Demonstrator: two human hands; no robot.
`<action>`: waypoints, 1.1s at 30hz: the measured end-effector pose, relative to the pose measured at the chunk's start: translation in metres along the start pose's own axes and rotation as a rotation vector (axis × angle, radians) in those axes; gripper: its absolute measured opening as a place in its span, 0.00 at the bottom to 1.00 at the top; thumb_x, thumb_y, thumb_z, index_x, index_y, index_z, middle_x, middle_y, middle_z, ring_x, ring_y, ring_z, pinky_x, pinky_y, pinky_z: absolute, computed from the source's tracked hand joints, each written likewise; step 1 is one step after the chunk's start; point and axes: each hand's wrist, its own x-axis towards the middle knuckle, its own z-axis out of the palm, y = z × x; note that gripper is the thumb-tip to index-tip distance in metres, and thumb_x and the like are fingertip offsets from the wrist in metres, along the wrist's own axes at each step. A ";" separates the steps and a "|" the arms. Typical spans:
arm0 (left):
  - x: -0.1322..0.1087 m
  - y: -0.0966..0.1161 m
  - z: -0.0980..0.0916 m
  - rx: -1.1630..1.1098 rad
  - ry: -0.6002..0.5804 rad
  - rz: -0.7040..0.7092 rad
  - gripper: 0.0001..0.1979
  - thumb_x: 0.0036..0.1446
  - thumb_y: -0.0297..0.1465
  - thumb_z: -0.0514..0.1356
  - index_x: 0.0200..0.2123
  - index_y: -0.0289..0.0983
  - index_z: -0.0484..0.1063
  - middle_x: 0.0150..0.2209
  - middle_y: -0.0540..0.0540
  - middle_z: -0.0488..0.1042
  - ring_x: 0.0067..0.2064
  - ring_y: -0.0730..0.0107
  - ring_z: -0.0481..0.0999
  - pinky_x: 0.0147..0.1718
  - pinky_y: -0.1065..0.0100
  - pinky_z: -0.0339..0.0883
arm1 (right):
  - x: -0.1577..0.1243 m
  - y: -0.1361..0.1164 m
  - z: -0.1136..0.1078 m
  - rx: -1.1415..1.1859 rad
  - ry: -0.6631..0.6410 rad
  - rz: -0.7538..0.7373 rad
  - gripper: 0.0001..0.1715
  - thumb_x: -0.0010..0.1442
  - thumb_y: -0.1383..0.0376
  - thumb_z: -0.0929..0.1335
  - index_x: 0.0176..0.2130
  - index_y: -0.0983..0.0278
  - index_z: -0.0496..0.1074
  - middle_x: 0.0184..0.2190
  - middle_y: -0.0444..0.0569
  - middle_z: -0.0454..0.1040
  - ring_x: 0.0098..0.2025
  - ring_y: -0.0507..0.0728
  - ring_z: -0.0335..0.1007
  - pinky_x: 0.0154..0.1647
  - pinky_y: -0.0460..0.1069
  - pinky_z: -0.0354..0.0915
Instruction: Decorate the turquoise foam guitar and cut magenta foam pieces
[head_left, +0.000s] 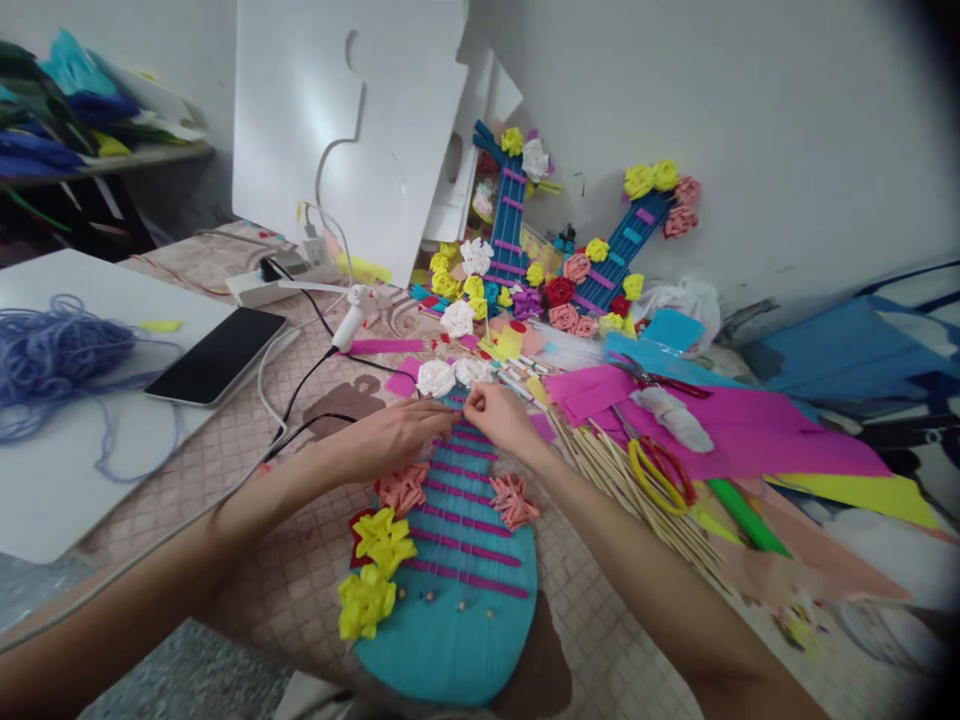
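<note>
A teal guitar-shaped craft board (457,620) with pink strips across it lies in front of me. Yellow paper flowers (375,565) and salmon ones (514,498) sit on its edges. My left hand (394,435) lies flat on the neck of the board, fingers stretched toward the right. My right hand (495,412) pinches at the neck just below two white paper flowers (450,376). What the pinch holds is too small to make out.
A white glue gun (349,318) and black cables lie behind. A dark phone (217,355) and blue yarn (52,350) rest on a white board at left. Wooden sticks (630,480), scissors (656,475), and pink paper sheets (750,430) lie at right. Two finished flower guitars (517,230) lean on the wall.
</note>
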 end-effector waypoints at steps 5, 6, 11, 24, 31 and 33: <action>0.002 -0.001 0.001 0.008 0.046 0.003 0.17 0.58 0.20 0.51 0.50 0.30 0.65 0.52 0.33 0.70 0.55 0.59 0.70 0.52 0.58 0.66 | -0.003 0.001 -0.005 0.143 0.063 0.012 0.03 0.53 0.69 0.64 0.27 0.63 0.65 0.23 0.42 0.71 0.24 0.50 0.64 0.25 0.44 0.55; 0.002 -0.002 0.002 0.008 0.052 0.013 0.15 0.59 0.21 0.51 0.50 0.30 0.64 0.52 0.33 0.70 0.54 0.59 0.70 0.52 0.58 0.67 | -0.004 0.000 -0.006 0.272 0.050 0.031 0.04 0.54 0.68 0.63 0.27 0.63 0.64 0.23 0.41 0.71 0.21 0.49 0.63 0.23 0.44 0.55; 0.004 -0.002 0.003 -0.003 0.062 0.017 0.13 0.60 0.22 0.51 0.48 0.31 0.65 0.50 0.34 0.72 0.52 0.61 0.72 0.50 0.60 0.68 | -0.008 -0.004 -0.009 0.979 -0.155 0.289 0.05 0.56 0.66 0.63 0.29 0.63 0.61 0.22 0.40 0.73 0.14 0.44 0.59 0.14 0.40 0.53; 0.016 -0.003 0.008 0.178 0.003 -0.054 0.10 0.63 0.28 0.49 0.42 0.30 0.67 0.55 0.33 0.68 0.53 0.58 0.69 0.49 0.58 0.67 | -0.008 -0.001 -0.007 0.277 -0.056 0.076 0.09 0.55 0.70 0.66 0.38 0.65 0.72 0.18 0.40 0.71 0.19 0.50 0.67 0.23 0.44 0.62; 0.022 0.001 0.010 0.225 -0.044 -0.142 0.10 0.62 0.29 0.51 0.43 0.30 0.66 0.54 0.34 0.68 0.53 0.56 0.67 0.50 0.57 0.65 | -0.018 -0.009 -0.010 -0.135 -0.021 -0.141 0.17 0.59 0.71 0.62 0.44 0.64 0.75 0.40 0.52 0.78 0.41 0.57 0.72 0.43 0.49 0.62; 0.024 0.001 0.012 0.239 -0.050 -0.159 0.12 0.62 0.30 0.51 0.45 0.29 0.66 0.53 0.34 0.69 0.53 0.55 0.67 0.50 0.57 0.65 | -0.019 -0.008 -0.009 -0.149 -0.026 -0.155 0.17 0.59 0.72 0.61 0.44 0.65 0.75 0.41 0.53 0.77 0.43 0.57 0.71 0.45 0.49 0.62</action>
